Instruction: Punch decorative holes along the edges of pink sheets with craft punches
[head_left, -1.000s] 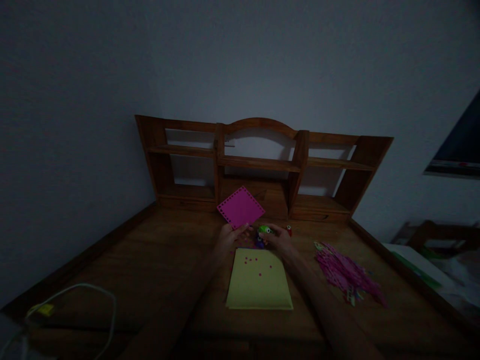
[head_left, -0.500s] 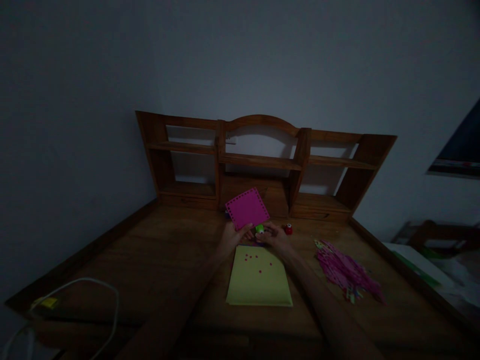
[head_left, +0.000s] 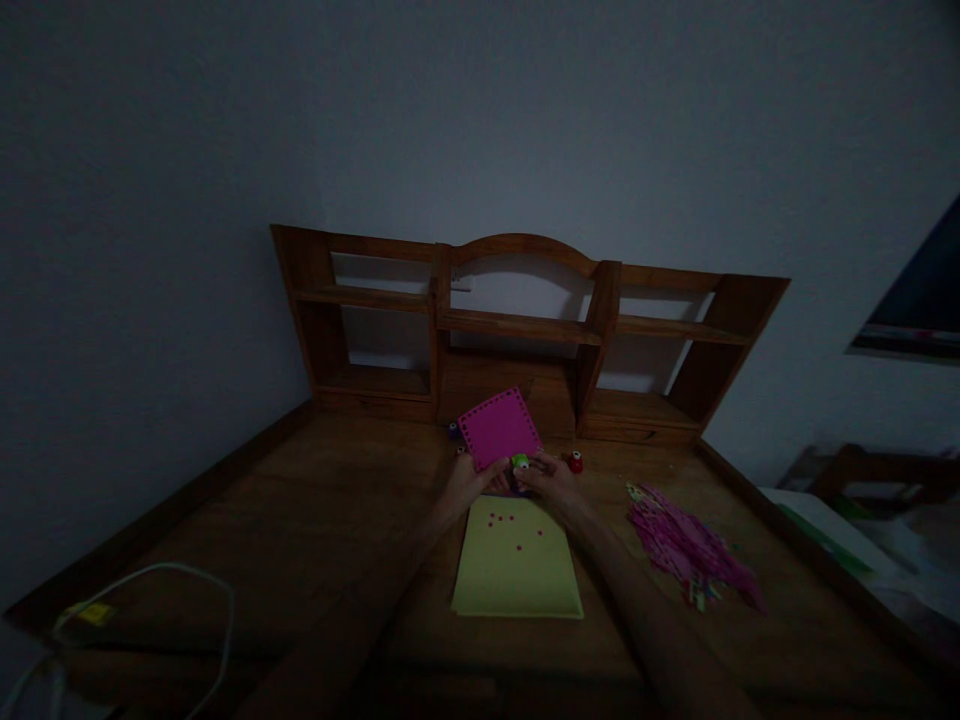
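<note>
My left hand (head_left: 472, 478) pinches the lower corner of a magenta paper square (head_left: 499, 427) with a row of punched holes along its edges; the sheet stands tilted above the desk. Close beside it, my right hand (head_left: 547, 477) is closed round a small green hole punch (head_left: 520, 461), which touches the sheet's lower edge. Both hands hover just past the far end of a yellow sheet (head_left: 517, 565) lying flat on the desk, dotted with several tiny pink paper circles (head_left: 510, 522).
A small red punch (head_left: 575, 461) and a purple one (head_left: 453, 431) stand on the wooden desk (head_left: 300, 520). A heap of pink paper strips (head_left: 686, 545) lies right. A wooden shelf unit (head_left: 517, 330) stands behind. A white cable (head_left: 180, 600) loops at the front left.
The magenta sheet has dropped and turned a little to the right in my left hand. The green punch has moved left to meet its lower edge.
</note>
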